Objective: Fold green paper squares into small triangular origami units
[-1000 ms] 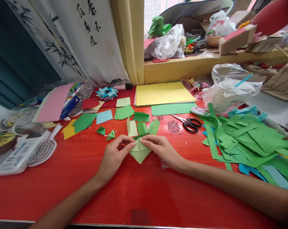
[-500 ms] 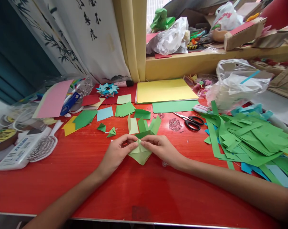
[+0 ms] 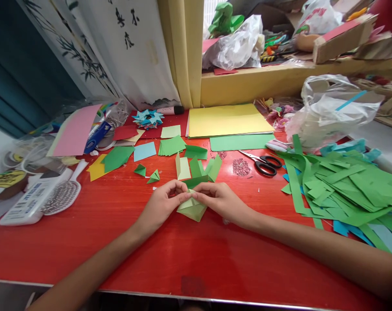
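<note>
A light green folded paper piece lies on the red table in front of me. My left hand pinches its upper left edge with thumb and forefinger. My right hand pinches its top from the right, fingers closed on the paper. The fingertips of both hands meet over the fold. Just behind them lie several more folded green pieces and two small green triangles.
Black-handled scissors lie to the right, beside a heap of green and blue paper strips. Yellow sheets and a green sheet sit at the back. A hairbrush, calculator and pink card are at left.
Both hands have folded the paper's upper flaps further inward and stay pinched on it. The camera has tilted slightly, shifting the scene.
</note>
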Motion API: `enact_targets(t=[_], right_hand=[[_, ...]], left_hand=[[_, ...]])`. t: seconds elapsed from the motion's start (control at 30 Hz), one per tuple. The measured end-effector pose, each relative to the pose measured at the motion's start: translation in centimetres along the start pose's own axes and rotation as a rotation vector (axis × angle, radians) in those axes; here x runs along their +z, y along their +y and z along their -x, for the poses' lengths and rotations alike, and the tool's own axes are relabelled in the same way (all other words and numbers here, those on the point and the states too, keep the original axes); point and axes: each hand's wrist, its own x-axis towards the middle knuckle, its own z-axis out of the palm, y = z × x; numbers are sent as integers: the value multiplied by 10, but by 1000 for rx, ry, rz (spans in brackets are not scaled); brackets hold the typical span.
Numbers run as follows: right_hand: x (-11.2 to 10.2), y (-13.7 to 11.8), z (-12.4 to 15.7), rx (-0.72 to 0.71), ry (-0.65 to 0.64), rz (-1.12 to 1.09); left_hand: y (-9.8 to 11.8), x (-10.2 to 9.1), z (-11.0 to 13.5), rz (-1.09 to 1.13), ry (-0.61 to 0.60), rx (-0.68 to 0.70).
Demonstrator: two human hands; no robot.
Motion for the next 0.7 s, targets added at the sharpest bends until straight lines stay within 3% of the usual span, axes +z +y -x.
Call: enact_targets(t=[0.4,0.7], right_hand=[[-2,2,1,52,-90,-9],[-2,6,-4,40,115,-211]], left_hand=[[2,0,2,30,33,34],[0,3,3,46,-71,95]])
